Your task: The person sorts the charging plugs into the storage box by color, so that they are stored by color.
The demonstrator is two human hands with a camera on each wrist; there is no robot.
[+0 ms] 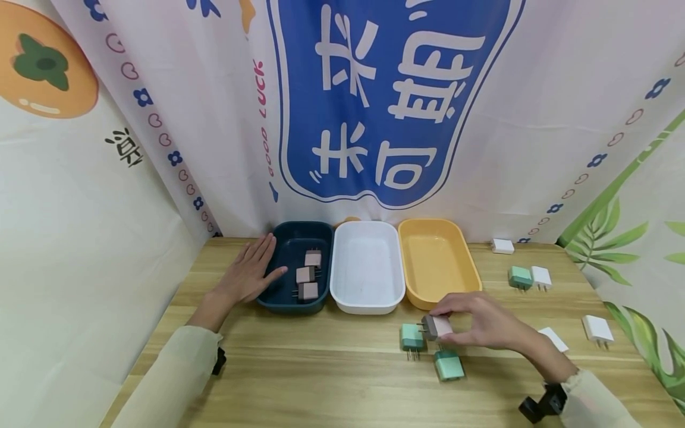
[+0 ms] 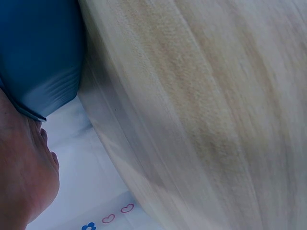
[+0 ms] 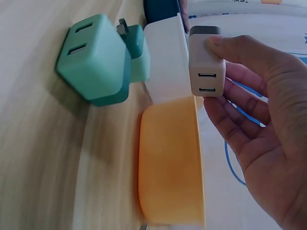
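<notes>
Between thumb and fingers, my right hand (image 1: pixel 478 321) pinches a pink and grey USB wall charger (image 1: pixel 442 326), held above the table near two green chargers. In the right wrist view, the two USB slots of that charger (image 3: pixel 207 82) face the camera. One green charger (image 1: pixel 412 337) lies just left of it, another green charger (image 1: pixel 449 365) below. My left hand (image 1: pixel 247 272) rests with extended fingers on the left rim of the dark blue tray (image 1: pixel 283 238). Inside that tray lie three pink and grey chargers (image 1: pixel 307 274).
A white tray (image 1: pixel 367 261) and a yellow tray (image 1: pixel 436 255) stand right of the blue one. At the table's right lie several white chargers (image 1: pixel 596 328) and a green charger (image 1: pixel 519 277). A printed curtain (image 1: pixel 535 119) hangs behind the wooden table (image 1: pixel 321 374).
</notes>
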